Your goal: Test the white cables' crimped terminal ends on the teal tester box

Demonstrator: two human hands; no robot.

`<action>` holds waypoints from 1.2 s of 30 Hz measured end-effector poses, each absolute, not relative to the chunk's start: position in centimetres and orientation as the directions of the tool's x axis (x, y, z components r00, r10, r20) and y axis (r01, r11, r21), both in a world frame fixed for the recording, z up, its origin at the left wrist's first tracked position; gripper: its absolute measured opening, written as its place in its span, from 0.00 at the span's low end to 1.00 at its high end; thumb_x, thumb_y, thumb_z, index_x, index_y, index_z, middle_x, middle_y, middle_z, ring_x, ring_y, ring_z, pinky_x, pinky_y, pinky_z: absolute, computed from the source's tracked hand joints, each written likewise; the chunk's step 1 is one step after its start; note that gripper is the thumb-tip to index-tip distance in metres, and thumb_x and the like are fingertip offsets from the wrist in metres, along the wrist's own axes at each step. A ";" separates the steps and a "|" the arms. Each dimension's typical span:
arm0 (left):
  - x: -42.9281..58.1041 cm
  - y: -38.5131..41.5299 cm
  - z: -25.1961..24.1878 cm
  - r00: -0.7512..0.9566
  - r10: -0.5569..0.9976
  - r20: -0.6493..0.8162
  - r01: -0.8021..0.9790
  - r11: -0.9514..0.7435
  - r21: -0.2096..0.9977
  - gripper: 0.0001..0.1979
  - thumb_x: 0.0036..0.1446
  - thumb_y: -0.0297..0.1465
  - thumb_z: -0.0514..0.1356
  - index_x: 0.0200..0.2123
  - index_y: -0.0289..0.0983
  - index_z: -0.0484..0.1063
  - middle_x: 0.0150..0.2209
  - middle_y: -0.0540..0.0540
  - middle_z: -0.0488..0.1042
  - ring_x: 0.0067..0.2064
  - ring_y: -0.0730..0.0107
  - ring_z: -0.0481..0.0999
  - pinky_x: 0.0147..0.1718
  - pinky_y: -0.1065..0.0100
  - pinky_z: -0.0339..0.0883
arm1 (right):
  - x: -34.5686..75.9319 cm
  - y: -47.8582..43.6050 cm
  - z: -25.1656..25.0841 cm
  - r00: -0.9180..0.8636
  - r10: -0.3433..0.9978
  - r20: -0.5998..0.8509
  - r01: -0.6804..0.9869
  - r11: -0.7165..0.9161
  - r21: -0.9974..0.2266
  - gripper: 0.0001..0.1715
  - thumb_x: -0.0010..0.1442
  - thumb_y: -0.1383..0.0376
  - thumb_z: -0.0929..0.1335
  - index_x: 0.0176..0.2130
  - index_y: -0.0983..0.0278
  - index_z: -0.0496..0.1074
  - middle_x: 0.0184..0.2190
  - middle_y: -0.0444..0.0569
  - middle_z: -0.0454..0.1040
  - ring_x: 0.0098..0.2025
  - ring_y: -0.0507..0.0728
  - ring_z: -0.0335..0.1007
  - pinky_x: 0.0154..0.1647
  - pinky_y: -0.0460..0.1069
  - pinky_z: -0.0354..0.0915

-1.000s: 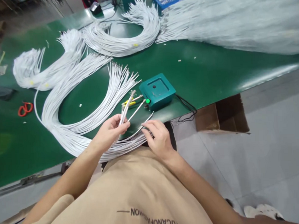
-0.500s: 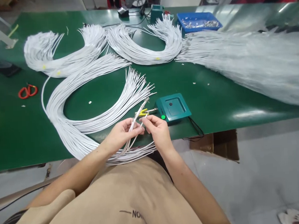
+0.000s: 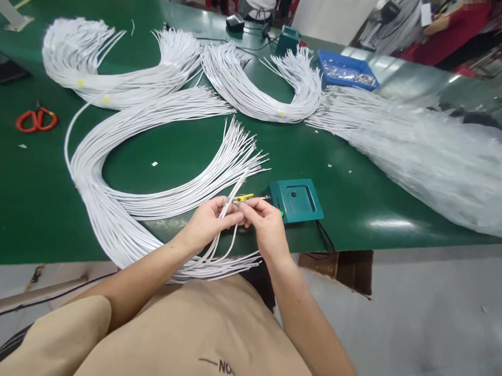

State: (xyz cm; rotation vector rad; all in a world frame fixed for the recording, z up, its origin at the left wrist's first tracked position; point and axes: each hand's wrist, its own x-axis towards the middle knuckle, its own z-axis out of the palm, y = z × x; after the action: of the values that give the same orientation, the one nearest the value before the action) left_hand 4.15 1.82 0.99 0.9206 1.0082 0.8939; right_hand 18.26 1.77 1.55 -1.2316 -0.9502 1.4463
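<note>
Several white cables (image 3: pixel 235 190) are pinched in my left hand (image 3: pixel 213 219), their ends pointing up and away from me. My right hand (image 3: pixel 263 218) is closed at the fingertips beside it, on a white cable whose end the fingers hide. Just beyond the fingertips is a yellow-handled clip (image 3: pixel 243 198), joined to a teal box (image 3: pixel 304 201) with a green button partly behind my right hand. A long bundle of white cables (image 3: pixel 92 196) curves round on the left, one end fanned out on the table and the other hanging near my lap.
More white cable bundles (image 3: pixel 132 87) lie across the green table (image 3: pixel 33 210), with a plastic-covered heap (image 3: pixel 435 161) at the right. Red-handled scissors (image 3: pixel 36 119) lie left. A blue tray (image 3: pixel 348 69) holds small metal parts. Beneath the edge stands a cardboard box (image 3: pixel 352 269). Another person's red sleeve (image 3: pixel 457 34) shows at upper right.
The view has tilted and shifted. My right hand has drawn closer to my left, and the cable at its fingers now bows below the hands, its tip hidden.
</note>
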 end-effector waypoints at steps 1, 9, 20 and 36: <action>4.2 2.0 0.9 0.260 0.927 -0.272 -0.174 0.322 0.931 0.13 0.49 0.34 0.67 0.27 0.35 0.66 0.25 0.53 0.73 0.29 0.77 0.72 0.32 0.73 0.64 | 18.2 1.8 1.4 -0.013 0.977 -0.211 -0.174 -0.210 -0.962 0.08 0.52 0.62 0.72 0.27 0.65 0.74 0.21 0.41 0.69 0.23 0.47 0.59 0.26 0.45 0.56; 3.8 2.2 1.4 0.196 0.942 -0.271 -0.158 0.303 0.940 0.15 0.45 0.31 0.68 0.24 0.36 0.62 0.23 0.53 0.73 0.27 0.73 0.75 0.32 0.69 0.70 | 17.2 2.3 0.8 -0.181 0.917 -0.356 -0.501 -0.398 -0.769 0.08 0.51 0.65 0.71 0.24 0.66 0.73 0.17 0.38 0.56 0.21 0.46 0.49 0.23 0.44 0.51; 2.9 1.6 0.5 0.263 0.935 -0.238 -0.196 0.294 0.936 0.15 0.53 0.30 0.63 0.29 0.38 0.56 0.27 0.52 0.75 0.31 0.69 0.79 0.33 0.67 0.70 | 16.7 3.7 2.1 -0.273 0.849 -0.453 -0.408 -0.529 -0.744 0.17 0.52 0.56 0.71 0.24 0.68 0.73 0.16 0.38 0.57 0.17 0.46 0.52 0.18 0.44 0.55; 2.9 1.7 0.4 0.208 0.952 -0.224 -0.185 0.263 0.947 0.11 0.52 0.30 0.64 0.34 0.36 0.62 0.28 0.52 0.73 0.30 0.74 0.76 0.33 0.70 0.69 | 17.1 2.1 1.3 -0.149 0.906 -0.397 -0.425 -0.421 -0.802 0.14 0.52 0.58 0.73 0.32 0.67 0.78 0.23 0.42 0.69 0.24 0.47 0.61 0.31 0.45 0.64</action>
State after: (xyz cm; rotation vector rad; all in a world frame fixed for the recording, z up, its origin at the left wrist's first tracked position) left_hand 2.89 1.66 0.40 0.9588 1.0306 0.9889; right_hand 17.12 2.07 1.33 -1.1131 -0.6499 1.7419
